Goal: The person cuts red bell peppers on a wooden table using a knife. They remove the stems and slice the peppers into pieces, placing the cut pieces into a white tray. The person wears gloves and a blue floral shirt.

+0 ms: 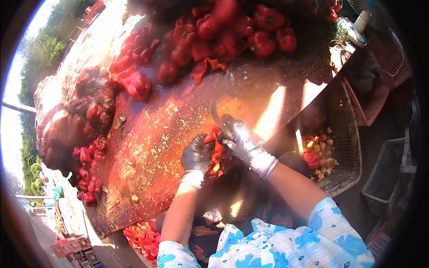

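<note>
My left hand [196,154], in a dark glove, has its fingers closed on a red pepper piece [210,136] over the seed-strewn board near its front edge. Just right of it, my right hand [237,140], gloved with a pale cuff, is closed round a knife [216,114], whose curved dark blade points up and away from me. The hand is close against the pepper, and more red flesh [216,157] shows between the two hands. Some of both hands' fingers are hidden.
Whole red peppers [187,44] heap along the board's [147,178] back, beside mesh sacks [85,111] at left. A crate [346,143] with cores stands below the right edge, near other crates [382,169]. Red pieces [140,236] lie below the front edge. A fan [359,22] is at top right.
</note>
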`<control>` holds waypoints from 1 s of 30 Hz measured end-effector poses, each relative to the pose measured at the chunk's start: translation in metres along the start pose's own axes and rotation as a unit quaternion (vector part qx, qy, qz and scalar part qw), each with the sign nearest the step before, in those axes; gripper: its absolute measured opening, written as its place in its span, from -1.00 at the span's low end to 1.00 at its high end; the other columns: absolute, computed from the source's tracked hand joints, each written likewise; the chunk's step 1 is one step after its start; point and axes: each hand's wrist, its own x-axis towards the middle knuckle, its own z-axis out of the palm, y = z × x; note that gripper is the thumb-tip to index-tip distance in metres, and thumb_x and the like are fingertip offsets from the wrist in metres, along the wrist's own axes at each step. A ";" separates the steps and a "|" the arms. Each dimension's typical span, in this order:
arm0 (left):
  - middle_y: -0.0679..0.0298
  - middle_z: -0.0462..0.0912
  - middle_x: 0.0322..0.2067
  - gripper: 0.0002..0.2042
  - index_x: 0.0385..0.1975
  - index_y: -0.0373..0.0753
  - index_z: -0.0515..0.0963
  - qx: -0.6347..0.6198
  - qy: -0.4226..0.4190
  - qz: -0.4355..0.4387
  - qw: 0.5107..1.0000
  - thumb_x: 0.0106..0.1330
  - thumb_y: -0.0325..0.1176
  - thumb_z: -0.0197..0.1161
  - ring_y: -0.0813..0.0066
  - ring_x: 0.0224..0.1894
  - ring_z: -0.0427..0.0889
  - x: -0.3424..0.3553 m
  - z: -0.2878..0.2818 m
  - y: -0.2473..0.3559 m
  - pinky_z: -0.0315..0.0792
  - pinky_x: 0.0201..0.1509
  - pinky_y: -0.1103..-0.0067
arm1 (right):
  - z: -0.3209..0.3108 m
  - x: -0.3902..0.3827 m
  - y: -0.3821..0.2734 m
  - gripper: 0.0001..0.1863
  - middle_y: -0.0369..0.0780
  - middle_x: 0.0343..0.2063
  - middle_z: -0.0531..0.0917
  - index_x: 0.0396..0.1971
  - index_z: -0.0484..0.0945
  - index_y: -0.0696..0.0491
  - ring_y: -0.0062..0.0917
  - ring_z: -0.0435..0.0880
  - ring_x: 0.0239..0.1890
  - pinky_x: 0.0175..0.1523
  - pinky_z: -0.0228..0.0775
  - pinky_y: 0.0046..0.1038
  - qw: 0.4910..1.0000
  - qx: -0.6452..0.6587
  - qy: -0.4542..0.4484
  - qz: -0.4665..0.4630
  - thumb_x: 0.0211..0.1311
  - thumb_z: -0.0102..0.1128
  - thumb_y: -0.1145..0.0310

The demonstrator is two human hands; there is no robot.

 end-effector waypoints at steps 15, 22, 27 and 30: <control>0.29 0.71 -0.26 -0.84 -0.18 -0.33 0.60 -0.391 0.077 0.040 0.916 0.27 -0.52 0.33 0.58 -0.23 0.64 -0.037 -0.055 -0.102 0.52 -0.08 0.61 | 0.005 -0.032 -0.059 -0.75 -0.30 -0.44 0.51 -0.08 0.51 0.08 -0.71 0.38 -0.59 -0.47 0.38 -0.62 0.734 0.614 -0.166 0.239 0.30 0.16 0.33; 0.34 0.70 -0.29 -0.82 -0.14 -0.31 0.61 -0.210 0.394 -0.014 0.895 0.28 -0.47 0.33 0.67 -0.24 0.58 -0.197 -0.234 -0.196 0.49 -0.10 0.63 | 0.000 -0.076 -0.026 -0.56 -0.43 -0.40 0.58 0.14 0.48 0.05 -0.78 0.43 -0.49 -0.34 0.32 -0.70 0.837 0.496 -0.145 0.183 0.37 0.14 0.13; 0.15 0.72 -0.23 -0.66 0.00 -0.10 0.62 0.251 0.617 -0.126 0.735 0.21 -0.53 0.30 0.42 -0.23 0.73 -0.388 -0.304 -0.302 0.56 -0.15 0.51 | 0.024 -0.118 -0.032 -0.55 -0.41 -0.29 0.61 0.22 0.41 0.04 -0.80 0.39 -0.54 -0.47 0.32 -0.73 0.779 0.524 -0.162 0.304 0.44 0.06 0.16; 0.12 0.70 -0.18 -0.59 0.09 0.07 0.56 0.438 0.473 -0.362 0.673 0.25 -0.47 0.23 0.18 -0.19 0.71 -0.477 -0.285 -0.349 0.57 -0.16 0.35 | 0.035 -0.128 -0.020 -0.56 -0.40 -0.21 0.64 0.18 0.45 0.04 -0.81 0.42 -0.55 -0.50 0.34 -0.74 0.723 0.564 -0.232 0.323 0.42 0.10 0.13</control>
